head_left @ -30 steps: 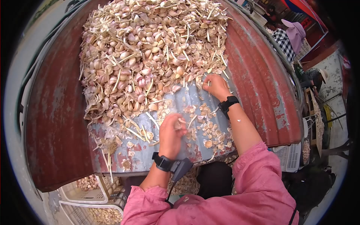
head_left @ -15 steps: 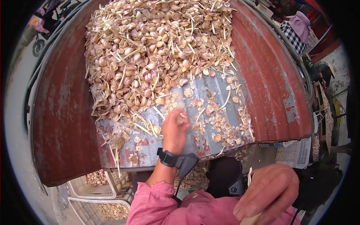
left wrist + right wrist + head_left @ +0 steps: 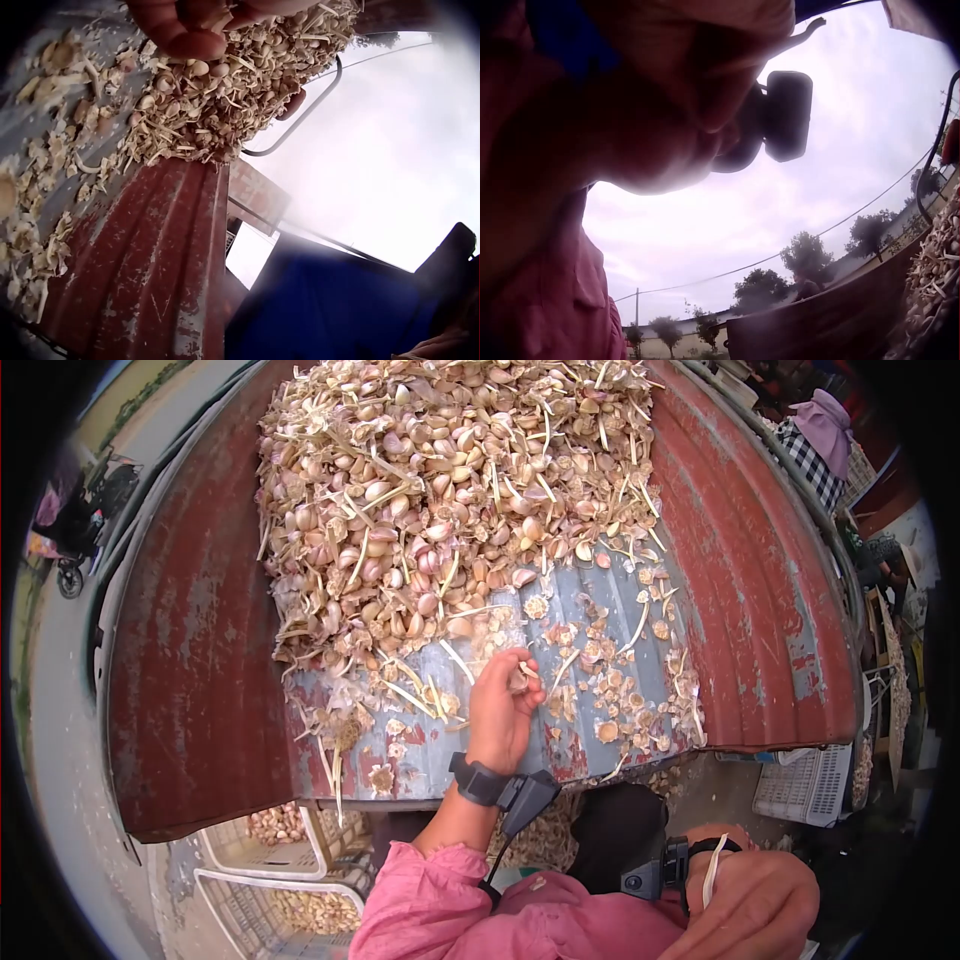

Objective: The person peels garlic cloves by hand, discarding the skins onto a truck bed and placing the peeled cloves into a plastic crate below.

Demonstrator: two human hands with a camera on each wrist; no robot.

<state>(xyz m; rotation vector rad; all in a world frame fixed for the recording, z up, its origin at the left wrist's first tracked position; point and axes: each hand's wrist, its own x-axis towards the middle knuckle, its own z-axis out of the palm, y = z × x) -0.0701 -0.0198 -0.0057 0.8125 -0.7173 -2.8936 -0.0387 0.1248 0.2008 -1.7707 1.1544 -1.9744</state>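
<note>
My left hand (image 3: 505,705) is over the grey metal sheet, just below the heap of garlic (image 3: 440,500). Its curled fingers hold a small pale garlic clove (image 3: 522,672), partly covered by the fingertips. In the left wrist view, the thumb and fingers close around that piece at the top edge. Raised close to the head camera, my right hand (image 3: 760,905) looks large, its fingers bent. A thin dry garlic stem (image 3: 713,872) sticks up out of its grip, and the rest of what it holds is hidden. The right wrist view shows the same stem (image 3: 802,39) against the sky.
Loose skins, root ends and stems (image 3: 610,700) are scattered on the sheet. Red corrugated side walls (image 3: 190,660) flank it. Crates holding garlic (image 3: 225,900) stand below left, and a white crate (image 3: 805,785) is at right. Another person (image 3: 815,445) is at the upper right.
My right hand has left the heap's lower right edge and come up close to the head camera with a stem. The left hand stays near the same place over the sheet.
</note>
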